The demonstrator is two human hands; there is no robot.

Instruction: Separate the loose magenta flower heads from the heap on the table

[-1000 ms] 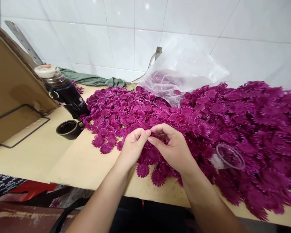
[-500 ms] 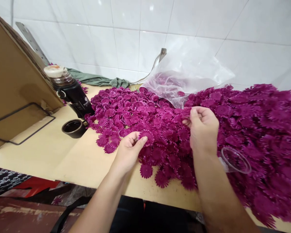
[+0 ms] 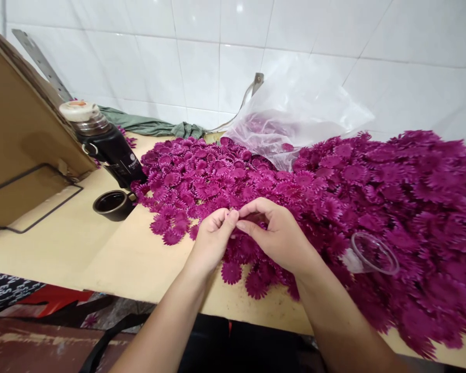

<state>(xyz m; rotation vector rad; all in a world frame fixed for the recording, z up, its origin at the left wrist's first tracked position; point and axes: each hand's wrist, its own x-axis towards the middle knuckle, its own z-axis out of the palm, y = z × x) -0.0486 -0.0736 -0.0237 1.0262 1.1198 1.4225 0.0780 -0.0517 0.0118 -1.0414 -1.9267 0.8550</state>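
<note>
Purple flower heads (image 3: 330,204) lie heaped on the table (image 3: 135,264), spreading from the middle to the right. Over the heap's near edge, the left hand (image 3: 213,235) and right hand (image 3: 275,233) meet, thumbs and fingers curled nearly closed at the tips; whether they pinch anything cannot be told. A clear plastic cup (image 3: 376,254) lies on the right, a bag (image 3: 295,111) at the far side, a bottle (image 3: 111,153) and mug (image 3: 113,206) on the left.
</note>
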